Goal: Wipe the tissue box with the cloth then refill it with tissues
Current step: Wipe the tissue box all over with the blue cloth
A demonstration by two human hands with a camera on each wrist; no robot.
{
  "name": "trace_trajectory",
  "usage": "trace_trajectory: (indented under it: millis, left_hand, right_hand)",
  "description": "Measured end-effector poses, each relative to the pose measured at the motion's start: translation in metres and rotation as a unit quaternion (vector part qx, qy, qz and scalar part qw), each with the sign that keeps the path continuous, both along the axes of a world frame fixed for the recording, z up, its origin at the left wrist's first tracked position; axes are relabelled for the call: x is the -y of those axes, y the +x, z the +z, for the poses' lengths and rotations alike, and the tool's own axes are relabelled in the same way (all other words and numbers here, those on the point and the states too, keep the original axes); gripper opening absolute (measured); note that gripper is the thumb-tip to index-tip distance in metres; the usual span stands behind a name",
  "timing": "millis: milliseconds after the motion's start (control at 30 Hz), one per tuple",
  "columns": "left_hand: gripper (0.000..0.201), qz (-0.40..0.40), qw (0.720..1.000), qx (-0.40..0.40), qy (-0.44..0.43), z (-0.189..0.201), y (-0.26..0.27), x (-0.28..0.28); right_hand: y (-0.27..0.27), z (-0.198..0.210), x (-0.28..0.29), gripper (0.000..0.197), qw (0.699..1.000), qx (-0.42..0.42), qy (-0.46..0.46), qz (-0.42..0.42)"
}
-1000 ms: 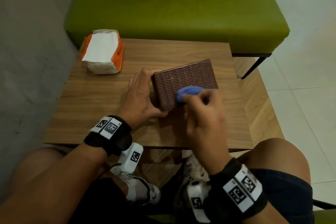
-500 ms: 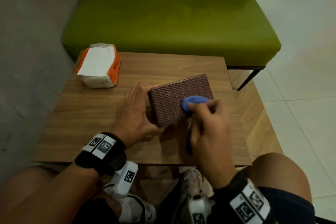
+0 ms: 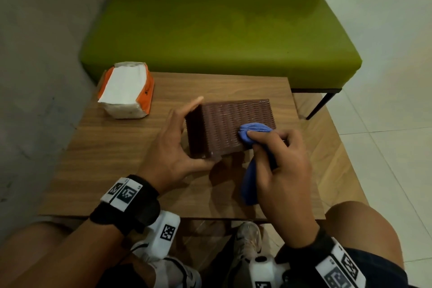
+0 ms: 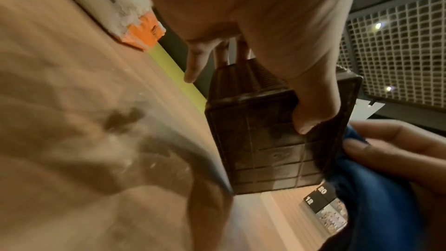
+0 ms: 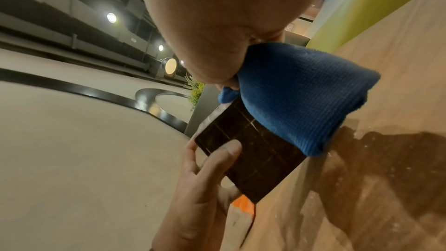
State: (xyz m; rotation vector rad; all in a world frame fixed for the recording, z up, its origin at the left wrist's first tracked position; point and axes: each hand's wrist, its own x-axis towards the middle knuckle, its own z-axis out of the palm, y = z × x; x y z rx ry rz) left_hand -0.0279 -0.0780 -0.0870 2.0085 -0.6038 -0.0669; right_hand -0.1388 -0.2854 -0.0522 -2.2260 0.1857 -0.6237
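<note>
The left hand [image 3: 173, 154] gripped the brown woven tissue box [image 3: 236, 124] at its left end, tilting it up off the bench [image 3: 93, 147] — the right hand [image 3: 280, 166] pinched the blue cloth [image 3: 253, 132] against its side. Wiping under way; the refill tissue pack [image 3: 127, 90] sat far left, seemingly untouched — refilling was all ahead.
</note>
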Motion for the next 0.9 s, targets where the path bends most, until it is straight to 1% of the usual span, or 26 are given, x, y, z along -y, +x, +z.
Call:
trace_trajectory:
  millis: [67,133,267,367,433,500,600,667,700,800,900]
  left_hand:
    - [0.121,0.011,1.0,0.018,-0.022,0.013,0.002,0.001]
    - [0.117,0.008,0.998,0.06,-0.015,0.029,0.006,0.004]
    - [0.112,-0.034,0.986,0.152,0.064,0.046,0.013,0.007]
    - [0.109,-0.063,0.978,0.173,0.097,0.046,0.013,0.013]
    - [0.109,-0.071,0.98,0.165,0.086,0.043,0.012,0.015]
    - [0.115,-0.068,0.986,0.137,0.06,0.04,0.012,0.012]
    - [0.125,-0.078,0.994,0.065,0.038,0.032,0.011,0.007]
    - [0.126,-0.078,0.996,0.022,0.037,0.028,0.01,0.005]
    - [0.125,-0.073,0.996,0.017,0.04,0.027,0.011,0.005]
    - [0.115,-0.066,0.996,0.041,0.044,0.026,0.016,0.006]
    - [0.109,-0.081,0.996,0.033,0.027,0.025,0.016,0.007]
  right_hand:
    - [0.002,0.005,0.001,0.029,1.0,0.009,0.021,0.0]
    - [0.003,0.01,0.0,0.029,0.999,0.025,0.046,0.005]
    - [0.001,0.026,-0.003,0.029,0.993,0.067,0.1,0.014]
    - [0.004,0.028,-0.004,0.028,0.995,0.058,0.075,0.022]
    - [0.006,0.025,-0.002,0.027,0.996,0.049,0.07,0.014]
    - [0.006,0.021,0.004,0.026,0.996,0.046,0.077,0.003]
    - [0.007,0.016,0.016,0.025,0.995,0.039,0.086,-0.013]
    - [0.008,0.013,0.02,0.025,0.996,0.033,0.087,-0.015]
    - [0.009,0.013,0.021,0.025,0.996,0.031,0.086,-0.016]
    - [0.009,0.012,0.022,0.026,0.997,0.034,0.069,-0.015]
    - [0.005,0.01,0.017,0.025,0.998,0.058,0.024,-0.032]
